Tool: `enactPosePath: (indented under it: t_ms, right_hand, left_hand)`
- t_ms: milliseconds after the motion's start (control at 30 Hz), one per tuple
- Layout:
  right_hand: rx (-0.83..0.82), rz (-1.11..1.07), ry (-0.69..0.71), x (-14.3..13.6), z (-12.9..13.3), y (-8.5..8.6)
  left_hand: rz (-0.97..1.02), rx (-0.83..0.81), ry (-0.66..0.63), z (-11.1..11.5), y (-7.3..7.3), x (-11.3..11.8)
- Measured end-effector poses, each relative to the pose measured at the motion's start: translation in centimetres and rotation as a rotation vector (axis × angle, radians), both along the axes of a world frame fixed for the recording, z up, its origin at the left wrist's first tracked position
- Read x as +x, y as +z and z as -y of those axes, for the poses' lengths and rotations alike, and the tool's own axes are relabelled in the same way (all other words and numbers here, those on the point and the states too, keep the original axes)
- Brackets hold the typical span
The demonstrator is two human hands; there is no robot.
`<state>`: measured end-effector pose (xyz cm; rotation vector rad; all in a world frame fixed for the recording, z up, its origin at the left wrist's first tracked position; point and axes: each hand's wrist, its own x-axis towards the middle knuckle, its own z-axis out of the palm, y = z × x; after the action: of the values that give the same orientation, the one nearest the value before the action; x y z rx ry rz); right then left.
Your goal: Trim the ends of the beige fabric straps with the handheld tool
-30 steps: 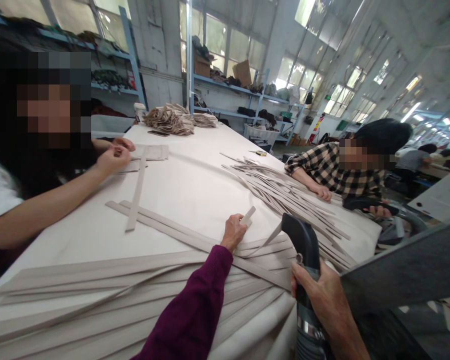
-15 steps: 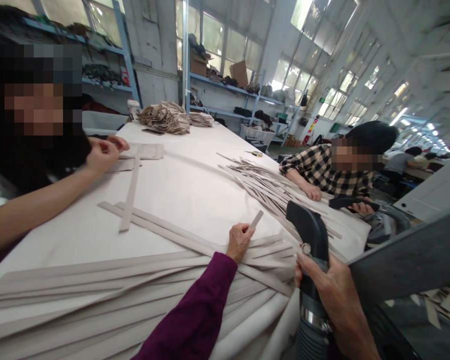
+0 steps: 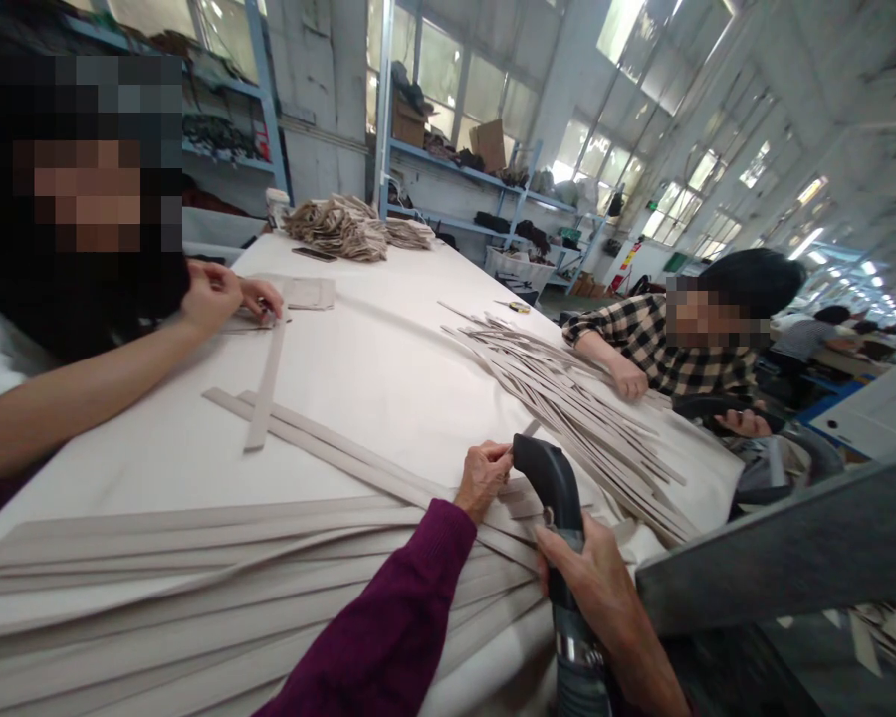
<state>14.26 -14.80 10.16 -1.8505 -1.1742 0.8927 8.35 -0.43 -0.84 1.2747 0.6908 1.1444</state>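
Note:
My left hand (image 3: 484, 478), in a purple sleeve, pinches the end of a beige fabric strip (image 3: 533, 428) just above the table. My right hand (image 3: 601, 573) is wrapped round a black curved nozzle (image 3: 557, 478) with a ribbed hose (image 3: 576, 687) below it, fixed by a metal clamp. The nozzle's mouth is right beside my left fingertips and partly covers the strip. Under my forearms many long beige strips (image 3: 216, 597) lie side by side, some crossing others.
A person's hands (image 3: 220, 299) work over short pieces at the left of the white table (image 3: 373, 368). Across from me a checked-shirt person (image 3: 664, 344) holds another black nozzle (image 3: 706, 408). Narrow strips (image 3: 560, 398), snips (image 3: 514, 306) and a strip bundle (image 3: 336, 227) lie about. A grey metal beam (image 3: 784, 548) stands right.
My right hand has brought the nozzle left, up to my left fingertips. My left hand stays nearly in place with the strip. The left person's hands have shifted slightly right.

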Motion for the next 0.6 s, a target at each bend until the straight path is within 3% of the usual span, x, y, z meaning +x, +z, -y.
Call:
enactPosePath:
  t_ms: [167, 300, 433, 600]
  right_hand:
    - [0.055, 0.039, -0.027, 0.7, -2.1, 0.3]
    - [0.043, 0.041, -0.014, 0.7, -1.4, -0.1]
    - [-0.002, 0.010, 0.005, 0.4, -0.1, -0.7]
    - [0.057, 0.061, -0.017, 0.8, -1.6, -0.2]
  left_hand:
    - [0.013, 0.053, -0.087, 0.4, 0.8, -0.3]
    - [0.052, -0.048, -0.081, 0.3, 0.8, -0.1]
    - [0.084, -0.034, -0.097, 0.1, 0.8, -0.1]
    - [0.063, -0.002, -0.155, 0.4, 0.8, -0.3]
